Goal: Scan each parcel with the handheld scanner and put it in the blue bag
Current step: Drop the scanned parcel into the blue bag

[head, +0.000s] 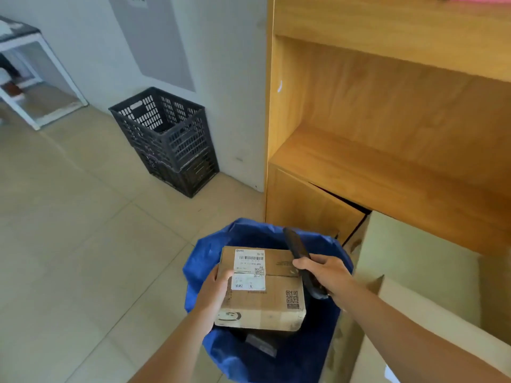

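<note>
A brown cardboard parcel (276,299) with a white barcode label on top hangs over the open mouth of the blue bag (204,261). My left hand (214,293) grips its left side, thumb on the label's edge. My right hand (325,275) holds the black handheld scanner (297,251) just right of the parcel, its head pointing away over the parcel's far right corner. Deep in the bag, under the parcel, lies a dark item (261,345) with a grey label.
A large open cardboard box (431,272) stands at the right against the bag. Behind it rises a wooden shelf unit (387,167). Two stacked black plastic crates (171,139) stand by the wall. Tiled floor stretches to the left; a white frame (36,78) is at far left.
</note>
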Tool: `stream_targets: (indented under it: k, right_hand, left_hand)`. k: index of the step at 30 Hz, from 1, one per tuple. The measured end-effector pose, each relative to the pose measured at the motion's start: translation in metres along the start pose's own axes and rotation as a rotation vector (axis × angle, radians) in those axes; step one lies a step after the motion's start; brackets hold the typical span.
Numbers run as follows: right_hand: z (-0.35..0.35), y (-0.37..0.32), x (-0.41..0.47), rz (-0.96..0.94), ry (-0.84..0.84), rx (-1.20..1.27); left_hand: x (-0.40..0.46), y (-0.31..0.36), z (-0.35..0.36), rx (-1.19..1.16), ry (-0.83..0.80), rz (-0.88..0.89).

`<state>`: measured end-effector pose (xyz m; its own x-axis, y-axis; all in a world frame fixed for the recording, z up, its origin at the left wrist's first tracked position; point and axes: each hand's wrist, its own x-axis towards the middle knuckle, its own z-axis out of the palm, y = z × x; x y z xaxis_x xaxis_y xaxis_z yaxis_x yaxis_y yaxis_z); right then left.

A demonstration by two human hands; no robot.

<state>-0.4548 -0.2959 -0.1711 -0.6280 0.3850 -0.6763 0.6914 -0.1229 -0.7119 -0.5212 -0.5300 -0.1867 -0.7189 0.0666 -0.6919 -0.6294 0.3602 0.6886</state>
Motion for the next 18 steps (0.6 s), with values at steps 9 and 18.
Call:
stream_targets:
  k: [9,18]
  right_hand:
    - [0.019,0.059,0.077,0.198,-0.007,-0.089]
    - [0.04,0.093,0.142,0.203,0.107,-0.165]
  left_hand:
    - [0.095,-0.086,0.034,0.069,-0.004,-0.173]
    - [0.143,-0.107,0.073,0.004,0.208,-0.094]
